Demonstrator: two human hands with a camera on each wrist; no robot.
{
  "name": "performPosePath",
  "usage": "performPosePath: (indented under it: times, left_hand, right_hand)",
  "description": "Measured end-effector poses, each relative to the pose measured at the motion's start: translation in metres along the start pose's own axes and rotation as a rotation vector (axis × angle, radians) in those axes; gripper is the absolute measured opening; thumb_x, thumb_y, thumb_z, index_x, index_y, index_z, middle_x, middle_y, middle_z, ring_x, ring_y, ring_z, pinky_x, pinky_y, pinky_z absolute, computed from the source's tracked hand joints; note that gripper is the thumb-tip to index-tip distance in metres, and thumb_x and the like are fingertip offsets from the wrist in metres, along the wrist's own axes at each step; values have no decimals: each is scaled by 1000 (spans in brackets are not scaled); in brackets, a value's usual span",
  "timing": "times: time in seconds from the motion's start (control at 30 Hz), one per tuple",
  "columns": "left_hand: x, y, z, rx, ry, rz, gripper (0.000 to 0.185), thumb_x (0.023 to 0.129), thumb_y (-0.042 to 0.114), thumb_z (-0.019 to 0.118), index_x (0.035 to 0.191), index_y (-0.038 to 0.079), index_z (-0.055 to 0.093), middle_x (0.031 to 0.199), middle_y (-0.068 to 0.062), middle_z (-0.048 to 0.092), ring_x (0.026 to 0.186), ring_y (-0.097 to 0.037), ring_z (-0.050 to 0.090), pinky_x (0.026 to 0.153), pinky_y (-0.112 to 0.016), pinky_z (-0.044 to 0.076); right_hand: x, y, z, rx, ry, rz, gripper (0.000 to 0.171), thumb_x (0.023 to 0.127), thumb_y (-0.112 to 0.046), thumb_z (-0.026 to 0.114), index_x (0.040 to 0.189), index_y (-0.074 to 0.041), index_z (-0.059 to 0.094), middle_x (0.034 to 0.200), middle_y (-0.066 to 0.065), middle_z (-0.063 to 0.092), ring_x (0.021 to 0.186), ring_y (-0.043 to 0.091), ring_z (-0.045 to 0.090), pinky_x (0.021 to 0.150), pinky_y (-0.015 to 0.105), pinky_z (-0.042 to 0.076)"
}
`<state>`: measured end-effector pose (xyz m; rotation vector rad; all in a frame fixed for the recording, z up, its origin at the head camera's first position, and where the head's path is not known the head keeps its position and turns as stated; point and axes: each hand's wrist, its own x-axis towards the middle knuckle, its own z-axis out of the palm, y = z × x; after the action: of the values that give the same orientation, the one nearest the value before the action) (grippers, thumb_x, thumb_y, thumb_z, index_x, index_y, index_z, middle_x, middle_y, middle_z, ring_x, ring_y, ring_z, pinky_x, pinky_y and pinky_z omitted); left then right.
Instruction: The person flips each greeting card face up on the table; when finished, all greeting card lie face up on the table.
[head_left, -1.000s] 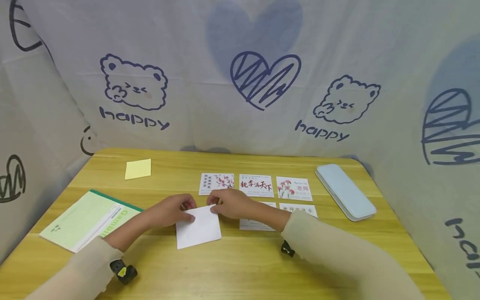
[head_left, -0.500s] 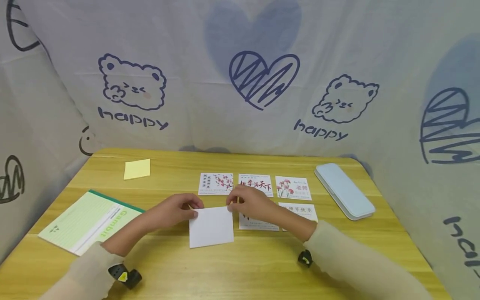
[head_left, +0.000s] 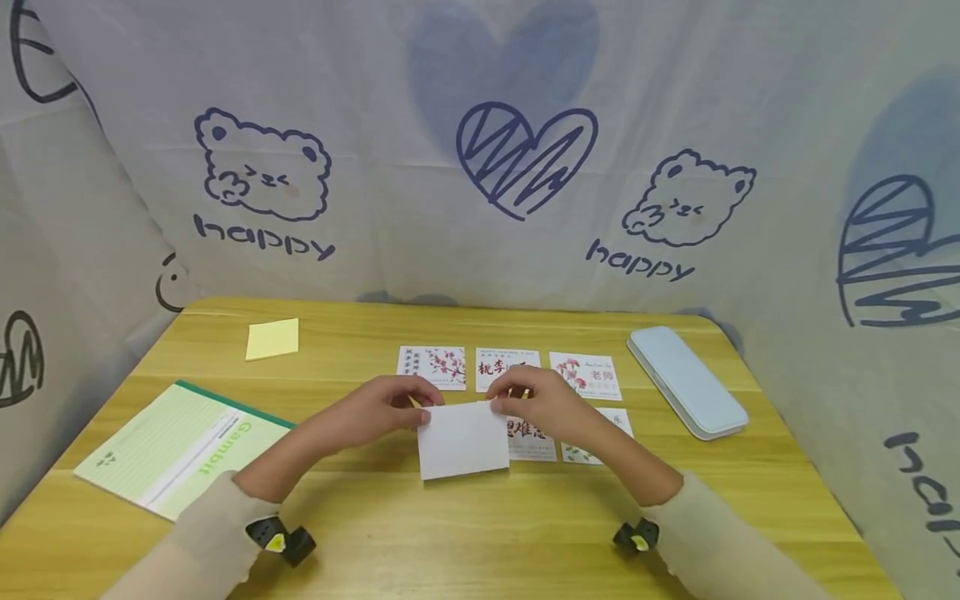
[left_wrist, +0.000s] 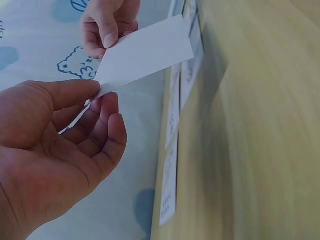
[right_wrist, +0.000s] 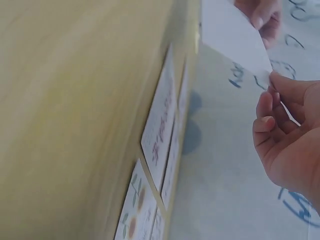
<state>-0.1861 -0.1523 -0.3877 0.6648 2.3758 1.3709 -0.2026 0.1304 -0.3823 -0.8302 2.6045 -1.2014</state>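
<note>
- White card (head_left: 462,439), blank side up, is lifted off the table (head_left: 465,533) and held by its two far corners just in front of the printed cards.
- Left hand (head_left: 382,412) pinches the far left corner between thumb and fingertips; the left wrist view shows that pinch plainly.
- Right hand (head_left: 542,403) pinches the far right corner the same way, fingers curled in behind it.
- Judging by the grid, this looks like the placing step: the card seems headed for the open spot at the left of the near row, and that calls for squaring it beside the near-row card (head_left: 532,438) before letting go.
- Near-row card shows red brush characters, partly hidden by the right hand, so I can't read them whole.
- Green notebook (head_left: 183,446) at the left reads "Gambol", as far as I can make out.
- Far row: blossom card (head_left: 432,367), a card with dark red characters (head_left: 506,367), and a carnation card (head_left: 588,377) reading "老师".
- Further off, a yellow sticky note (head_left: 272,338) and a pale blue case (head_left: 686,380).
- Backdrop cloth (head_left: 480,150) says "happy" under its bears.
</note>
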Motion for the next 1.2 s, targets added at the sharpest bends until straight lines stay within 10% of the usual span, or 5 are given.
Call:
performPosePath:
  times: [0.43,1.2]
  left_hand:
    - [17,18,3,-138,12,11,17,96,12,56,111,12,66,105,-9,64,93,-33,63,85,-47,52]
    - [16,7,4,-225,85,-13,19,95,10,58,112,8,65,110,-10,63,91,-26,63,87,-51,50]
  right_hand:
    - [-14,10,-20,75,164,20,17,91,-30,66,102,-19,70,91,-7,63,77,19,55,65,30,50]
    - [-22,9,-32,117,-62,-158,17,91,-20,66,106,-28,68,98,-7,65,84,17,59,69,31,51]
